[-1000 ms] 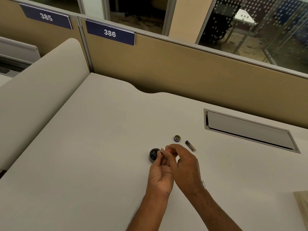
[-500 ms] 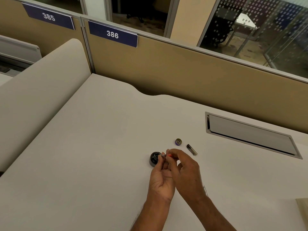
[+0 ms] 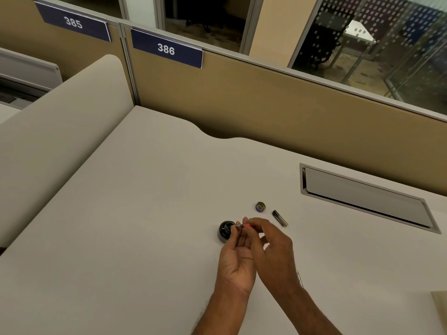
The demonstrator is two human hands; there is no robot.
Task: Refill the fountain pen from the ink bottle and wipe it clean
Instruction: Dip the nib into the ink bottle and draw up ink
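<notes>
A small dark ink bottle stands uncapped on the desk. Its round cap lies a little behind and to the right. A dark pen barrel piece lies on the desk further right. My left hand and my right hand meet just right of the bottle. Their fingertips pinch a thin fountain pen part with a red section, its tip pointing at the bottle's mouth. Fingers hide most of the pen.
A beige partition with the label 386 runs along the back of the desk. A recessed metal cable hatch sits at the right. A pale sheet's corner shows at the lower right edge.
Both hands have stayed at the bottle with the pen part between them; only small finger shifts show. The camera view has drifted slightly.
</notes>
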